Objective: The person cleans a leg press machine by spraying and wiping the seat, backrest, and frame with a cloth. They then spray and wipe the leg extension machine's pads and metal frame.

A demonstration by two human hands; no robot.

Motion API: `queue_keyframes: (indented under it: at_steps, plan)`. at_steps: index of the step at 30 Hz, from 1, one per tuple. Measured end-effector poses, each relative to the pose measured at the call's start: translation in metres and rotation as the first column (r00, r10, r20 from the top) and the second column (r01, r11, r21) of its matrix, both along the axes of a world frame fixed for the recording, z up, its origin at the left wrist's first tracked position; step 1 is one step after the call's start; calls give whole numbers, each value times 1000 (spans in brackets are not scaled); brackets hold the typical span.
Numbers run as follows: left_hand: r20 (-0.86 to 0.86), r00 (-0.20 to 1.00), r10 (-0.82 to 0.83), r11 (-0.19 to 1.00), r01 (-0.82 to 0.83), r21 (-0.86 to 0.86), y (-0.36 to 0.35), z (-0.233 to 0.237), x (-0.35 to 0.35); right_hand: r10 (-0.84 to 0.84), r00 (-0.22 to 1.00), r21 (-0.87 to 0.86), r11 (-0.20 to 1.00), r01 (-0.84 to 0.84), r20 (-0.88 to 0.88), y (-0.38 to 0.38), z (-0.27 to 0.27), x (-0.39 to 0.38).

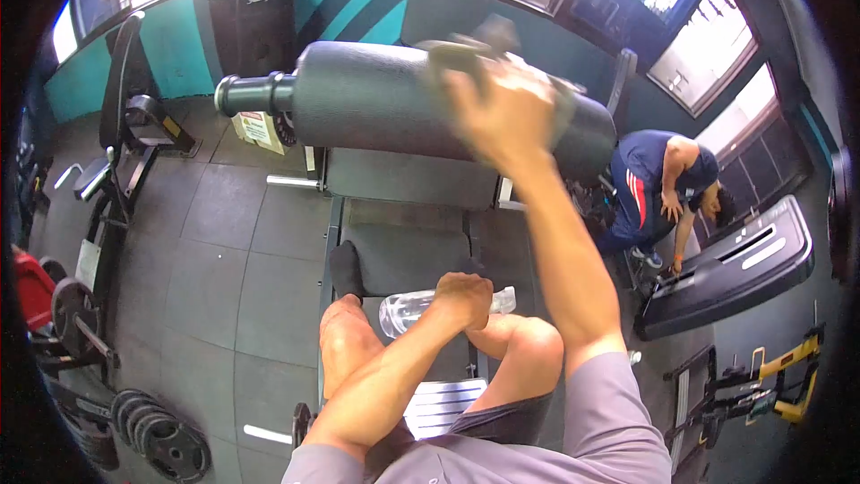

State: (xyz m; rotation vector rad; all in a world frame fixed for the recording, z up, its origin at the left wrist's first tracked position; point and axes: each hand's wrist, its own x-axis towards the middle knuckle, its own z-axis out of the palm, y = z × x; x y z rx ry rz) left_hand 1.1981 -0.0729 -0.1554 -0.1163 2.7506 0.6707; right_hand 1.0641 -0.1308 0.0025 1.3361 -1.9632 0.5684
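While the left hand (466,298) is wrapped around a clear bottle (405,314), held sideways above the gap between the person's bare legs, the right hand (515,108) lies over a drab cloth (455,61) on the right half of a large black padded roller (363,94). The right hand and cloth are blurred; its thumb stands out to the left, but whether the other fingers grip the cloth or lie flat on it cannot be told. The roller spans the far side of the machine in front of the person, with a metal end (255,95) jutting out left. Nearer than the roller is a dark pad (403,255), and a dark-socked foot (346,269) is at its left edge. On the near left, black weight plates (170,448) lean in a row by the tiled floor (215,215); on the far left is a black cabinet (255,22). To the right, another person (652,166) bends over a black machine (735,269), and nearer on that side is a yellow-and-black frame (793,376).
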Motion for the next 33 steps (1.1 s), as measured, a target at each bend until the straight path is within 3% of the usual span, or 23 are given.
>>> queue_keyframes:
  at_steps: [1,3,4,5,6,8,9,10,11,13,17,19,26,29,33]
  plan:
    - [-22,1000,9,1000,-8,21,3,-2,0,37,999,46,998,-37,-6,-25,-2,27]
    - [-65,998,17,999,-14,49,6,-5,-2,211,977,-20,977,-211,-5,-78,-16,68]
    - [-502,861,78,994,-30,104,13,-71,-4,209,977,-85,973,-212,-53,-102,-27,85]
    - [-436,863,255,918,-76,389,8,-75,0,186,979,-78,978,-192,-78,-115,-30,99]
    - [-311,856,413,758,-133,639,2,-78,4,168,980,-66,982,-176,-101,-119,-29,106]
    - [-187,911,367,763,-180,621,3,-61,9,207,973,-55,975,-214,-105,-107,-31,95]
    - [-193,963,190,927,-111,359,-1,-27,7,236,965,-44,969,-242,-112,-102,-33,92]
    - [-154,988,18,997,-7,71,-4,-9,5,232,960,-62,968,-244,-154,-88,-35,80]
    - [-60,998,23,1000,-23,1,-1,-22,1,228,965,-83,967,-240,-131,-68,-37,66]
    - [-39,999,18,1000,-17,4,-3,-4,8,161,976,-120,976,-179,-147,-15,-42,30]
    - [-17,999,47,999,-46,24,-10,6,10,-166,960,-261,960,105,-225,79,-67,-39]
    - [-24,998,59,997,-57,50,-8,7,12,-204,958,-324,937,131,-201,103,-80,-67]
    - [-7,994,112,987,-111,115,-9,13,15,-255,942,-262,945,195,-218,86,-40,-77]
    - [-37,990,138,984,-133,115,-7,12,16,-223,975,-184,959,215,-25,78,-19,-78]
    - [-49,990,133,986,-127,111,-6,15,18,-312,950,-138,941,309,1,64,-14,-67]
